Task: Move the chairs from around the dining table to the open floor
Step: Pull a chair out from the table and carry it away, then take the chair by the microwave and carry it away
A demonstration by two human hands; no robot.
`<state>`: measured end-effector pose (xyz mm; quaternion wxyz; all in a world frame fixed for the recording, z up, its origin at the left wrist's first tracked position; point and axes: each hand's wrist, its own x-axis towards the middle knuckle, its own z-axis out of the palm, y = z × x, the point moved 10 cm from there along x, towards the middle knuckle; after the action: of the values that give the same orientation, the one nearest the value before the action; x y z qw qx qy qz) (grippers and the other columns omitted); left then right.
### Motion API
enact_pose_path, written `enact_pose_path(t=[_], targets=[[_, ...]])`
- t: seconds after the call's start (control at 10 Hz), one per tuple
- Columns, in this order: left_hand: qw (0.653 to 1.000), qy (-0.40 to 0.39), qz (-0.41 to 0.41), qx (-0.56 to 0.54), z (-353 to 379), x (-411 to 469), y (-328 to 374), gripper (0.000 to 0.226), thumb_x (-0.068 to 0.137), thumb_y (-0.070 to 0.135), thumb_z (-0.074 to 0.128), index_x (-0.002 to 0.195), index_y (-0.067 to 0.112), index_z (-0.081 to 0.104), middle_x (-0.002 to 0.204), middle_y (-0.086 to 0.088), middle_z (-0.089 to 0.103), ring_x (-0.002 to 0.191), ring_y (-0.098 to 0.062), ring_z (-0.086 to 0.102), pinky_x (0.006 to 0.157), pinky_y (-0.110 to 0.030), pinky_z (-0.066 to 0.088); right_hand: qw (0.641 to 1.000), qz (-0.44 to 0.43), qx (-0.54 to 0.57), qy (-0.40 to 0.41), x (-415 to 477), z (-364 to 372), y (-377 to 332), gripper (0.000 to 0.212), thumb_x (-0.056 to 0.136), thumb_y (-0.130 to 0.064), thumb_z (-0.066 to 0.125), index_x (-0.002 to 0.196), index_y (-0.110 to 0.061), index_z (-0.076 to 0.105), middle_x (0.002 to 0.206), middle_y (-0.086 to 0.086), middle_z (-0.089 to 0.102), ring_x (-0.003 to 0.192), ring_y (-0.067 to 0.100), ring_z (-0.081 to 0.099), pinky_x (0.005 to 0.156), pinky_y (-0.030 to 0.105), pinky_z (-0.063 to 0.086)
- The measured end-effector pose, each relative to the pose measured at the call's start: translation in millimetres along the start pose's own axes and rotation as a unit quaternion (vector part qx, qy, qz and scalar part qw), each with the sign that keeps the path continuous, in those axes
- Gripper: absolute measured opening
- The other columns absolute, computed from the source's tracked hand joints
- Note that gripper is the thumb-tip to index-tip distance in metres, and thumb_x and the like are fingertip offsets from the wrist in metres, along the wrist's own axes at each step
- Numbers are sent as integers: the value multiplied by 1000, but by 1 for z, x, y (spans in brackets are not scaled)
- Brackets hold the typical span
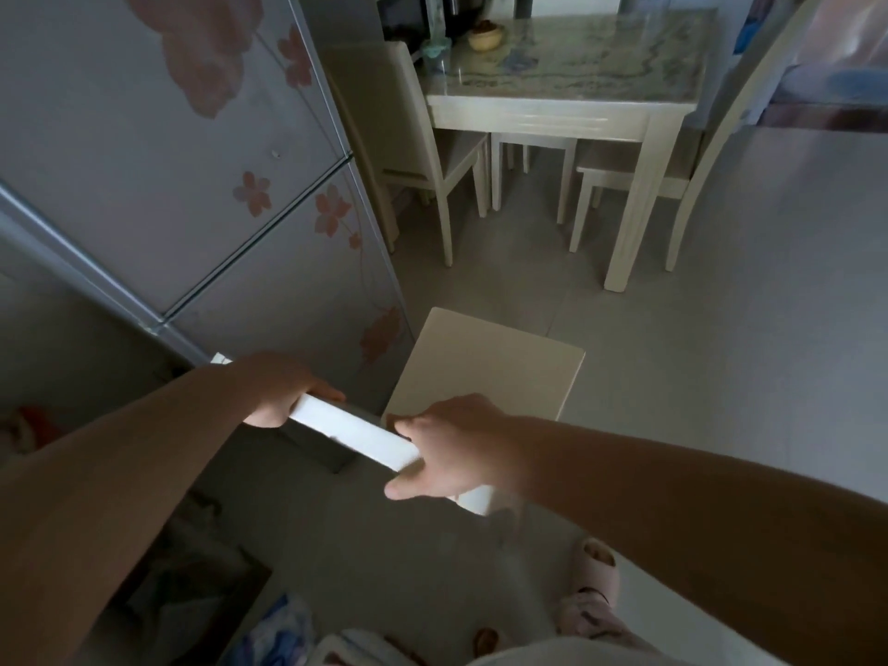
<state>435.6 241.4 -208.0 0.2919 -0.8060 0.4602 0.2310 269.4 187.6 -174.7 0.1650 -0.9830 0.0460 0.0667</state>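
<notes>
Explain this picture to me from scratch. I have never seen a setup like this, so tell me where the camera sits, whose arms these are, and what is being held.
There is no machine here. One wide-angle camera is worn on a person's head and looks forward and down, so the two bare arms are the wearer's own.

The left hand and right hand both grip the top rail of a cream chair, seen from above and behind; its seat points away from the camera. The chair stands apart from the dining table, beside a flower-patterned fridge.

Two more chairs are at the table: the left chair and the right chair. On the tabletop sit a small yellow bowl and some dark items too dim to name. A slippered foot shows on the tiled floor.
</notes>
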Motion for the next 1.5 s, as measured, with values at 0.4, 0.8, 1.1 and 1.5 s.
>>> enact_pose_path(t=[0.4, 0.8, 1.1, 1.5], targets=[[978, -181, 58, -88, -5, -28, 20, 77, 78, 18, 76, 145, 24, 38, 139, 2, 52, 129, -19, 47, 96, -25, 36, 998, 3, 54, -39, 22, 2, 14, 54, 92, -61, 30, 100, -16, 60, 97, 8, 63, 91, 27, 59, 75, 34, 38], [963, 37, 93, -248, -137, 49, 102, 42, 89, 26, 64, 130, 26, 55, 122, 8, 64, 112, -12, 58, 93, -25, 43, 991, 114, -10, 77, 5, -66, 175, 42, 98, -43, 30, 104, -15, 61, 113, 9, 65, 107, 29, 58, 85, 36, 42], [962, 88, 111, -234, -279, 157, 235, 37, 91, 16, 60, 127, 20, 58, 127, 0, 60, 111, -14, 57, 88, -22, 44, 976, 197, -37, 85, -58, -131, 401, 36, 96, -41, 35, 96, -15, 61, 107, 8, 65, 104, 26, 59, 79, 31, 39], [956, 155, 15, -249, -387, 245, 256, 49, 93, 16, 51, 142, 18, 43, 138, -6, 54, 127, -22, 50, 106, -32, 39, 980, 152, -39, 123, 7, -206, 548, 35, 96, -43, 34, 87, -19, 59, 83, 3, 60, 81, 22, 57, 63, 28, 30]])
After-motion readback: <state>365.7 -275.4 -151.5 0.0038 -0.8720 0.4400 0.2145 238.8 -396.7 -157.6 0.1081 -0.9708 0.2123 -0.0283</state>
